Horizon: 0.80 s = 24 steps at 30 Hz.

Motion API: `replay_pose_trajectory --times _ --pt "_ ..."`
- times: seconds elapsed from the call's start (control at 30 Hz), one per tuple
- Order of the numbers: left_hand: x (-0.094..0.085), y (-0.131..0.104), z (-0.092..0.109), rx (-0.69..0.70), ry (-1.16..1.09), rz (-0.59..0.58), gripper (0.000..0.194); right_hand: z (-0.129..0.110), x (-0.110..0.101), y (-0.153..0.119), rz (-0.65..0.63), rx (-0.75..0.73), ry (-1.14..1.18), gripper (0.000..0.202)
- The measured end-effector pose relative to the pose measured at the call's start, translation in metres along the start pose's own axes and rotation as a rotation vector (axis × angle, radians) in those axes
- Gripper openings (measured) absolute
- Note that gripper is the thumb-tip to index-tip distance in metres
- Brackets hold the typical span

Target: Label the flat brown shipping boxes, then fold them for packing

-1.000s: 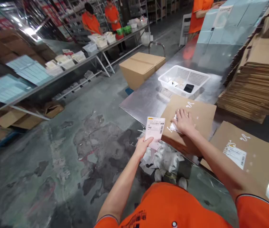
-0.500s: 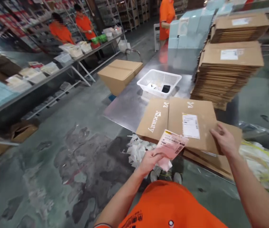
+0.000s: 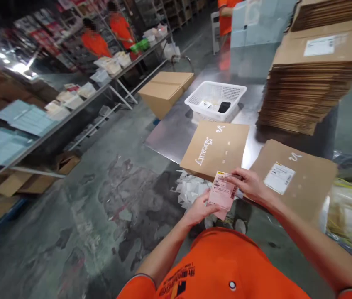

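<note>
My left hand grips a small stack of pink shipping labels by its lower left side, held at the table's front edge. The fingers of my right hand are closed at the top right corner of the top label; the exact fingertip contact is hard to make out. Just beyond the labels lies a flat brown cardboard box with white lettering and no label in sight. To the right, partly under my right forearm, is another flat cardboard box bearing a white shipping label.
A white plastic basket with a dark item inside stands on the metal table. A tall stack of flattened cartons rises at the right. Paper scraps lie below the edge. Co-workers in orange stand farther back.
My right hand has left the labelled box, which now lies farther right, apart from the lettered box. It has come over to the pink labels in my left hand. The view has shifted.
</note>
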<state>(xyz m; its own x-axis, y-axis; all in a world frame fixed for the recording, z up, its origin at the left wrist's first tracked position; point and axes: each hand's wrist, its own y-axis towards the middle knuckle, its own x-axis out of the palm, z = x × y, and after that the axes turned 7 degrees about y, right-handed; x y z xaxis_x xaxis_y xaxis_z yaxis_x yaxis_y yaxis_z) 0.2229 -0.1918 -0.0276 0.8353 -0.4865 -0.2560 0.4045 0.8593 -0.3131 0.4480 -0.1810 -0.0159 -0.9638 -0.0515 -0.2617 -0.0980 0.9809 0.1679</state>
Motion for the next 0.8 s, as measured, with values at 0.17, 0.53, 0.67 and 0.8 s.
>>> replay_pose_trajectory --times 0.17,0.53,0.67,0.8 --pt "-0.02 0.018 0.019 0.164 -0.059 0.283 0.032 -0.007 0.042 0.004 -0.065 -0.104 0.034 0.038" --pt "-0.046 0.036 -0.03 0.0 -0.231 0.513 0.044 0.009 0.014 0.117 0.331 0.024 -0.053 0.041" --pt "-0.066 0.022 -0.005 0.093 -0.189 0.421 0.067 -0.016 0.039 0.096 -0.17 0.027 0.009 0.037" --pt "-0.07 0.026 -0.005 -0.022 -0.264 0.066 0.052 -0.014 0.057 0.075 -0.1 -0.027 -0.068 0.035"
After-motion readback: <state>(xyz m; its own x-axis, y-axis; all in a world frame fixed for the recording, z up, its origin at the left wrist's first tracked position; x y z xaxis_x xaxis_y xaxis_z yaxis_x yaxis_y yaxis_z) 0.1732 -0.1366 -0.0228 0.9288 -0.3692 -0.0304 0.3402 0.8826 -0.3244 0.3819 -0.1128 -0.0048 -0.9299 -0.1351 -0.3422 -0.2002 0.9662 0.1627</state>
